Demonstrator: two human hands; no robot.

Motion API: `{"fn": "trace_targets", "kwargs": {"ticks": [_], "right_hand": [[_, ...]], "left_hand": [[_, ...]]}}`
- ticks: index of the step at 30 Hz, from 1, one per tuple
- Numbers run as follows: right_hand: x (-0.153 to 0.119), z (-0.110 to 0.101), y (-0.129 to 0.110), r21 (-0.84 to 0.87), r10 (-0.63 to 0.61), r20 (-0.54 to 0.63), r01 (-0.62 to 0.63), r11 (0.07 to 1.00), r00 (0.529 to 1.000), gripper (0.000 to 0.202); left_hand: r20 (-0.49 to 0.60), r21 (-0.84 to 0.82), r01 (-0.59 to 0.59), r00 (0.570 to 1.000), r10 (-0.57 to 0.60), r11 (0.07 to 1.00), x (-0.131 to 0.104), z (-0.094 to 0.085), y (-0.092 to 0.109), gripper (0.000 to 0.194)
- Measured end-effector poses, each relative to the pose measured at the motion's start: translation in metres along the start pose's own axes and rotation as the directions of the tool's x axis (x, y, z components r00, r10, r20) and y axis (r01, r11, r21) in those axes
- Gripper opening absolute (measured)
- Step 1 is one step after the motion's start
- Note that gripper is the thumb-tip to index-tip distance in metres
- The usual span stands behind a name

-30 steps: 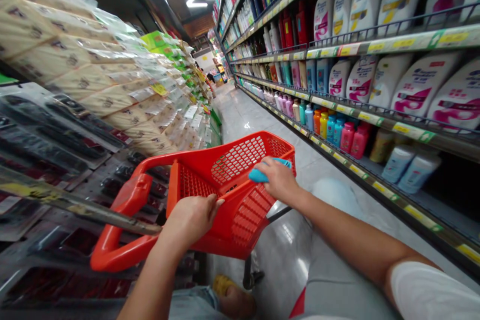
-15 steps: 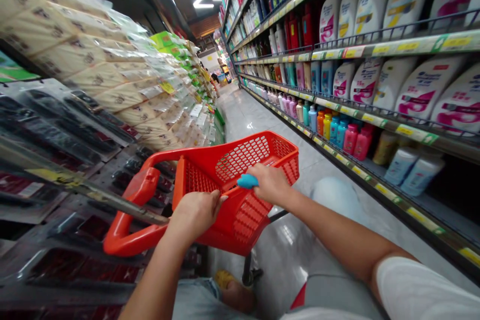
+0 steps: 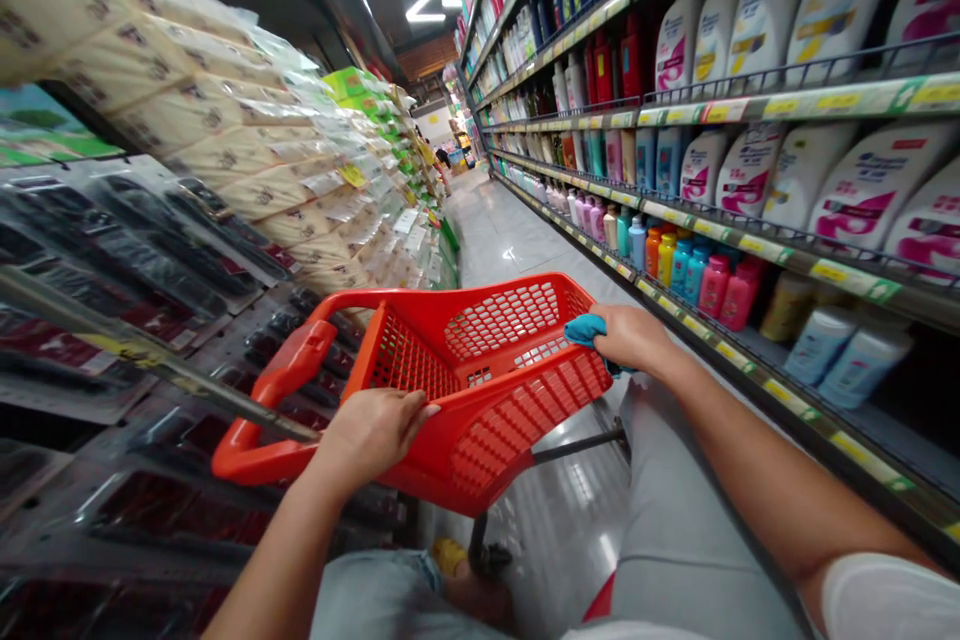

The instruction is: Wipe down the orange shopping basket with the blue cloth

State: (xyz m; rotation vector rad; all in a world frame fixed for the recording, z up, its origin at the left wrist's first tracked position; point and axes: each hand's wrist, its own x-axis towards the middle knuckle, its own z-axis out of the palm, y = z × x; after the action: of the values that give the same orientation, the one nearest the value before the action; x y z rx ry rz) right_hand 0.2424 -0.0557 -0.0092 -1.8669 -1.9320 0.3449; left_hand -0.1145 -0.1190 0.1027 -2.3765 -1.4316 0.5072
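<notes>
A red plastic shopping cart (image 3: 495,440) stands in front of me in the aisle, its basket tilted in the view. My left hand (image 3: 379,430) is closed over the near rim, close to the handle end. Toward the basket's far right corner, my right hand (image 3: 634,335) grips a bunched blue cloth (image 3: 585,328) against the rim. Part of the cloth hangs below the hand on the outside. The cart's looped red handle (image 3: 289,375) lies to the left, beside a shelf rail.
Shelves of shampoo bottles (image 3: 802,180) line the right side, with small coloured bottles (image 3: 712,280) lower down. Stacked tissue packs (image 3: 247,150) and hanging packaged goods (image 3: 150,240) crowd the left. The shiny floor (image 3: 517,235) runs ahead. My grey-clad leg (image 3: 667,500) is close to the cart.
My right hand has slid along the near rim with the blue cloth, away from my left hand to the far right corner. The left hand keeps its hold on the rim.
</notes>
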Motion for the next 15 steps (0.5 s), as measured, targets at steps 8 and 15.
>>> {"fn": "trace_targets", "kwargs": {"ticks": [8,15], "right_hand": [[-0.034,-0.002,0.006,0.012,-0.006,-0.043,0.006,1.000,0.999,0.021],[-0.037,-0.002,0.000,0.022,-0.012,-0.046,0.013,1.000,0.999,0.018]], "left_hand": [[-0.128,0.006,-0.047,0.991,0.047,0.999,-0.004,0.010,0.002,0.047],[-0.344,-0.021,-0.062,0.938,0.051,0.998,0.004,0.032,-0.018,0.045]]}}
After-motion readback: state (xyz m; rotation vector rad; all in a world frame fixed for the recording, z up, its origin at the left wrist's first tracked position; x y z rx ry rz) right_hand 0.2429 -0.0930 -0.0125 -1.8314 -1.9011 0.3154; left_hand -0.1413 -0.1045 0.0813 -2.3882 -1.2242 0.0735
